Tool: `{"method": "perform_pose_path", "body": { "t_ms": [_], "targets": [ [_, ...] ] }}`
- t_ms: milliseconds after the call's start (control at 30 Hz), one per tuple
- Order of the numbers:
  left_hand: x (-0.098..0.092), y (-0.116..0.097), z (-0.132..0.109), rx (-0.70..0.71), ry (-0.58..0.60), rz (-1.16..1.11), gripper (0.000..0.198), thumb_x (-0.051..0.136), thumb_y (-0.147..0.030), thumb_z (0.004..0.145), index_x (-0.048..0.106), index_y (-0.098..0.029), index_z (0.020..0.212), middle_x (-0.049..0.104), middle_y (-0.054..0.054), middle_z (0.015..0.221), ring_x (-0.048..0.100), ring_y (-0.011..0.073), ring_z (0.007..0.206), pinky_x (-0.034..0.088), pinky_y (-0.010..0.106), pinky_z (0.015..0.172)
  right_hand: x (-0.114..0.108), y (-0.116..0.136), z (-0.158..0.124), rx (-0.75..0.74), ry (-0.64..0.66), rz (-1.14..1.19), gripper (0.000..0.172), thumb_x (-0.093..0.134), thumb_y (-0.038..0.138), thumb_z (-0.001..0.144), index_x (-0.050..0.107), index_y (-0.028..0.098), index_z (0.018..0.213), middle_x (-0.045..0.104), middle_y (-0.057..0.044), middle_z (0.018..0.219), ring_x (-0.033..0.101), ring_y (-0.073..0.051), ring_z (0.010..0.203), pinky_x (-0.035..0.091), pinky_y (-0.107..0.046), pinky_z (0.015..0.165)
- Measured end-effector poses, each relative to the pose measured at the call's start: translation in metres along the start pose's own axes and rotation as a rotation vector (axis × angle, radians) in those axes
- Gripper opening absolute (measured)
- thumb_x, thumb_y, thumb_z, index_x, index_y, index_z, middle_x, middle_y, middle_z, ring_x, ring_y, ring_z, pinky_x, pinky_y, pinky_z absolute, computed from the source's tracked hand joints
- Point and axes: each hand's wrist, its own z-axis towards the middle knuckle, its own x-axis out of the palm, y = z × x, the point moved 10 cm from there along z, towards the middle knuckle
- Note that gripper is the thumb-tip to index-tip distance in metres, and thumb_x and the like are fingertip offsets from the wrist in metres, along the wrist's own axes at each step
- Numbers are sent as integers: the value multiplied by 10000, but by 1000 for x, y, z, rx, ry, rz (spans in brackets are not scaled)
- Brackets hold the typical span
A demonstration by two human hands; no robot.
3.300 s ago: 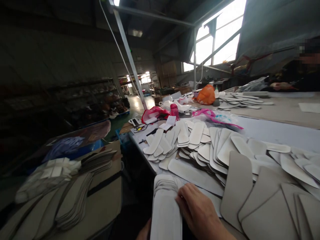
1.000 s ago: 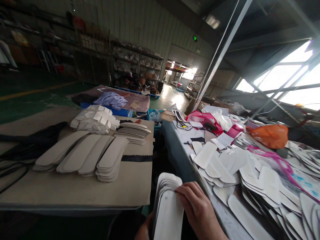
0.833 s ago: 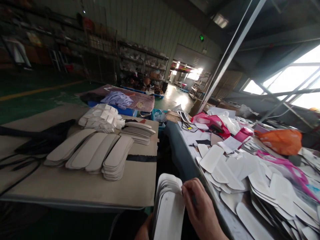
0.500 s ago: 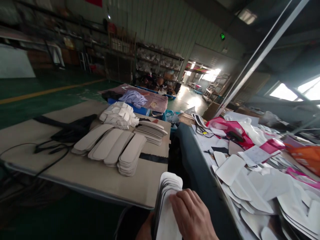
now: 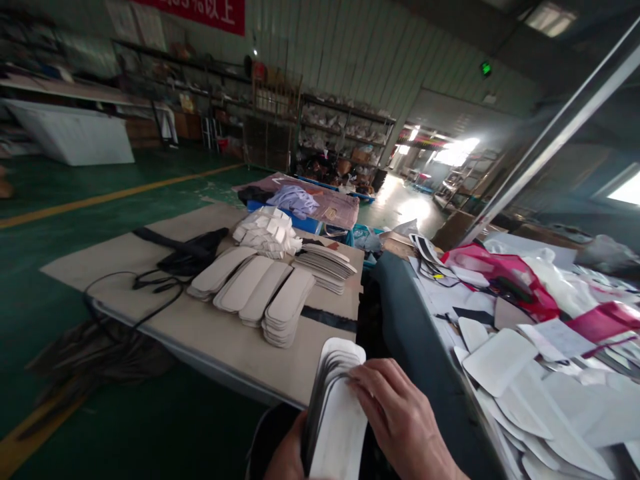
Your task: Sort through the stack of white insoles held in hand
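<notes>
So, right hand [image 5: 400,417]: clenching the stack's long edge, fingers curling over it.
Left hand [image 5: 287,450]: sitting mostly hidden beneath the stack, grip unclear.
Insole stack [image 5: 337,420]: pale blanks fanning slightly, tilting between both hands.
Right bench: loose insole blanks [image 5: 500,363] lying heaped, pink plastic bag [image 5: 500,280] sitting beyond.
Left table [image 5: 200,340]: grey insole piles [image 5: 265,300] lying in rows.
Far wall: metal shelving [image 5: 345,133] standing loaded.
Writing: red banner [image 5: 190,10] hanging overhead, white Chinese characters, cropped, "%以上" readable.
</notes>
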Motion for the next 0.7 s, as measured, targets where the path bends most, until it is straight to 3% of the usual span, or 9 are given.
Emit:
{"method": "perform_pose_path", "body": {
  "t_ms": [133, 200, 367, 467, 533, 567, 633, 700],
  "targets": [
    [9, -10, -12, 10, 45, -19, 597, 663, -211, 543, 557, -176, 1130, 659, 60, 1052, 573, 315, 1006, 432, 398, 898, 12, 20, 2, -125, 24, -175, 211, 385, 170, 942, 580, 183, 861, 594, -34, 774, 530, -175, 694, 431, -299, 644],
    [10, -11, -17, 0, 47, -33, 617, 687, -234, 540, 549, -158, 1136, 655, 70, 1049, 563, 316, 1014, 420, 397, 903, 16, 16, 3, -101, 32, -204, 229, 392, 169, 926, 567, 187, 780, 567, -26, 720, 515, -170, 643, 408, -293, 607],
    [15, 0, -24, -89, 99, -191, 745, 759, -299, 489, 522, -132, 1175, 674, 94, 1022, 580, 313, 963, 435, 402, 847, 1, -50, -12, 278, -72, -65, 178, 391, 239, 882, 515, 183, 768, 519, -9, 688, 513, -124, 549, 395, -229, 506],
    [18, 7, -23, -121, 165, -306, 781, 786, -304, 477, 532, -121, 1192, 685, 101, 1022, 590, 323, 976, 429, 417, 870, -1, -78, -44, 422, -84, 36, 349, 321, 321, 929, 427, 216, 613, 450, 33, 502, 467, -104, 431, 387, -194, 430],
    [16, 16, -19, -145, 162, -339, 794, 795, -309, 484, 537, -111, 1208, 692, 107, 1003, 595, 338, 989, 421, 432, 893, 22, -88, -74, 552, 42, 212, 444, 329, 441, 933, 486, 211, 588, 532, 6, 504, 544, -119, 472, 436, -188, 465],
    [15, 20, -17, -148, 150, -346, 794, 798, -314, 485, 544, -103, 1208, 694, 112, 995, 596, 345, 991, 420, 437, 898, 39, -89, -91, 632, 122, 336, 447, 370, 515, 906, 579, 198, 669, 638, -35, 627, 632, -151, 615, 493, -200, 571],
    [14, 27, -13, -145, 129, -363, 780, 799, -318, 495, 555, -102, 1204, 694, 118, 996, 601, 349, 986, 424, 442, 898, 74, -81, -126, 806, 228, 618, 532, 476, 646, 801, 660, 187, 998, 704, -96, 1001, 642, -233, 999, 500, -254, 838],
    [18, 33, -11, -138, 146, -419, 744, 780, -342, 533, 558, -103, 1202, 692, 132, 1000, 616, 352, 953, 440, 455, 870, 101, -64, -152, 970, 228, 897, 704, 553, 709, 711, 602, 190, 1184, 684, -99, 1099, 604, -276, 1092, 480, -303, 911]
  ]
}}
